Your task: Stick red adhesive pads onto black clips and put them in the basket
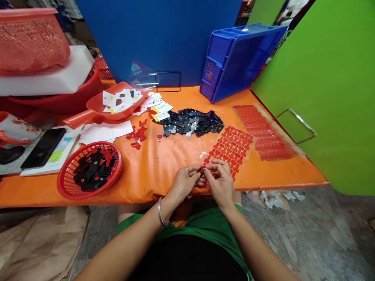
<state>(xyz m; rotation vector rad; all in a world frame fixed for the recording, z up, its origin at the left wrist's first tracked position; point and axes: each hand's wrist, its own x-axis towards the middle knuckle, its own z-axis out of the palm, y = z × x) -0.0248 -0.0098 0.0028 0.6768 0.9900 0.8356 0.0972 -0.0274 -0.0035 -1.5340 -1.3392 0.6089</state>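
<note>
The left hand (185, 182) pinched a small, thin, black piece (201, 171) beside the red sheet (231, 149). The right hand (219, 180) bunched its fingertips there; I couldn't tell what they held.

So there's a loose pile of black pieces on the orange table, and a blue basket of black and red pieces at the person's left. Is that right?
Not quite: the head view shows that the basket is red. The loose pile of black pieces does lie on the orange table.
</note>
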